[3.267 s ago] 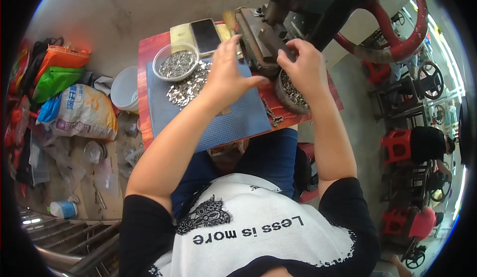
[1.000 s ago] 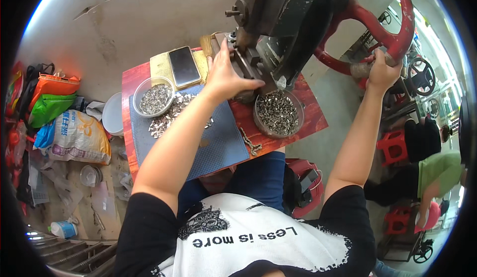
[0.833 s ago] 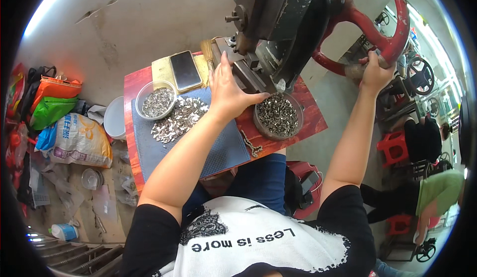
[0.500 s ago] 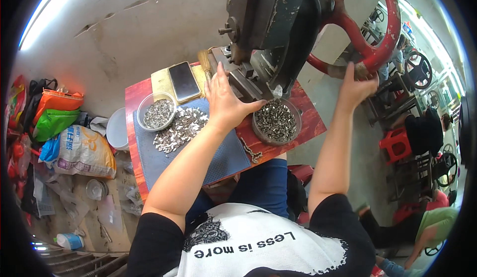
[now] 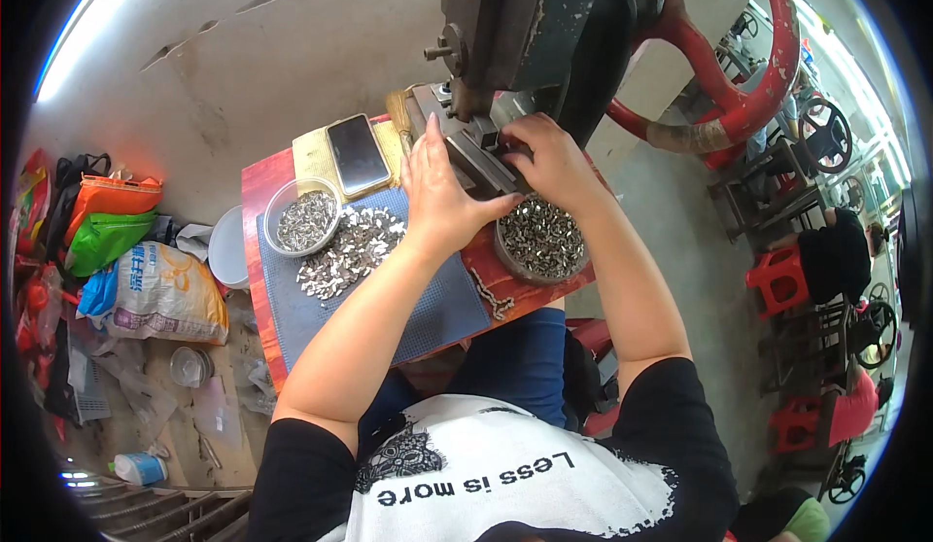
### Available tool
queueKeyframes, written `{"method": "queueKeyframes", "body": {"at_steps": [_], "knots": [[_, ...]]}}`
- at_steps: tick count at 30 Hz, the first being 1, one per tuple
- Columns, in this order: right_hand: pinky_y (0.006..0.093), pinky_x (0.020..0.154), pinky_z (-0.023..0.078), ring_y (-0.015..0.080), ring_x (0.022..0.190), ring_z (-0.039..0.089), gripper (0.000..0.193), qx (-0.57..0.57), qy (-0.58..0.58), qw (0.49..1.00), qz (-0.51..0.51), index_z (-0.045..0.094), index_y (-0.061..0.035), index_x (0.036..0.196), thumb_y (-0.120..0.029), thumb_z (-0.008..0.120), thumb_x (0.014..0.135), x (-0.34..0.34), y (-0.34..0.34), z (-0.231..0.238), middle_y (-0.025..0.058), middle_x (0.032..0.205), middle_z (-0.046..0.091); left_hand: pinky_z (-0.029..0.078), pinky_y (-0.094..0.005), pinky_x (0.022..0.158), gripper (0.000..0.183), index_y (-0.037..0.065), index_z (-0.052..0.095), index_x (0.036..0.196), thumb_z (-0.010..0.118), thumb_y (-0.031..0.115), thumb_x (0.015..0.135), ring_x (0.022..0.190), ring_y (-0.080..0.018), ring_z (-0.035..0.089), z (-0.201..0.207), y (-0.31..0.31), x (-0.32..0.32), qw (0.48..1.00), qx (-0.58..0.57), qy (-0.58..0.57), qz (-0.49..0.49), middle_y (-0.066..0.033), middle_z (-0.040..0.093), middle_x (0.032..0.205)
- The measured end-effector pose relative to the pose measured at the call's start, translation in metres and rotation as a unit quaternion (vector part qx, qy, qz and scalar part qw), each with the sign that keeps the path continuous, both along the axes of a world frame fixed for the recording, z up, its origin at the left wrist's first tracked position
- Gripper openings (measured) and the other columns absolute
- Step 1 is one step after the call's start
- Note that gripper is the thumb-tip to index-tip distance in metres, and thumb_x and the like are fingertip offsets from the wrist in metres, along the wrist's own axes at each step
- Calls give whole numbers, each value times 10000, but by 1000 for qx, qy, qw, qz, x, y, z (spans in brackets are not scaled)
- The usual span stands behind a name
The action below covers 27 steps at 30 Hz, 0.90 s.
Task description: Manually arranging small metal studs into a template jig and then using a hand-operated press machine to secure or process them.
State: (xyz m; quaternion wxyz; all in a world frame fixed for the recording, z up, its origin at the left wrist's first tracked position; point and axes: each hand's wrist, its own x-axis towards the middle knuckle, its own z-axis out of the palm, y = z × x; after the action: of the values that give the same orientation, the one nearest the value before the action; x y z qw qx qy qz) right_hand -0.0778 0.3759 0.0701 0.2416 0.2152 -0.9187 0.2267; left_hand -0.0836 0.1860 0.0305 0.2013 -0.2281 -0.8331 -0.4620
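Note:
A dark metal hand press (image 5: 510, 27) with a big red handwheel (image 5: 714, 119) stands in front of me. My left hand (image 5: 434, 192) lies along the left side of its metal die block (image 5: 476, 161), fingers stretched out and thumb reaching across the near end. At the block's right side my right hand (image 5: 549, 161) has its fingers bent together close under the ram; what they hold, if anything, is hidden. Below that hand sits a clear round tub (image 5: 540, 241) full of small metal pieces. Left of my left hand, a pile of small silvery pieces (image 5: 350, 255) lies on a blue mat (image 5: 428, 309).
A clear bowl of small metal parts (image 5: 303, 216) stands beside a phone (image 5: 358, 156) on yellow cloth. A brush (image 5: 399, 119) lies by the press. Bags and a sack (image 5: 165, 294) crowd the floor at left. Red stools (image 5: 777, 279) and other presses line the right.
My right hand has let go of the red handwheel and come left and down to the die block. My left hand has stayed in place. A person at the lower right has moved mostly out of view.

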Motion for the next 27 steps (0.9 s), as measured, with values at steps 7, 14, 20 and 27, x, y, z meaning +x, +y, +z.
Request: {"method": "queueKeyframes", "body": {"at_steps": [7, 14, 20, 27], "knots": [[293, 778, 493, 126, 857, 618, 288, -284, -198, 936, -61, 660, 25, 1122, -227, 605, 993, 64, -6, 8, 85, 921, 691, 147, -549, 1188, 1310, -25, 227, 1512, 944, 316, 470, 1404, -363, 347, 18, 6, 18, 987, 18, 147, -68, -196, 453, 1415], [371, 765, 507, 286, 853, 674, 258, -207, -231, 929, -202, 665, 29, 1040, -196, 673, 912, 110, 7, -15, 186, 917, 696, 133, -571, 1196, 1258, -15, 286, 1495, 950, 310, 477, 1433, -349, 348, 15, 12, 59, 981, -86, 122, -125, -180, 461, 1443], [445, 781, 519, 394, 928, 649, 301, -121, -22, 967, -225, 676, 5, 1034, -265, 676, 903, 105, 6, -33, 187, 1015, 674, 173, -549, 1193, 1108, -45, 355, 1416, 944, 288, 539, 1414, -359, 362, 10, -39, 68, 989, -140, 23, -38, -203, 488, 1391], [278, 701, 511, 129, 753, 617, 330, -510, -294, 797, -134, 687, 24, 1068, -278, 563, 1025, 91, 27, -32, 46, 875, 674, 211, -533, 1191, 944, -62, 492, 1325, 903, 405, 615, 1410, -359, 371, -5, -67, 37, 942, -321, -97, -30, -241, 521, 1374]]}}
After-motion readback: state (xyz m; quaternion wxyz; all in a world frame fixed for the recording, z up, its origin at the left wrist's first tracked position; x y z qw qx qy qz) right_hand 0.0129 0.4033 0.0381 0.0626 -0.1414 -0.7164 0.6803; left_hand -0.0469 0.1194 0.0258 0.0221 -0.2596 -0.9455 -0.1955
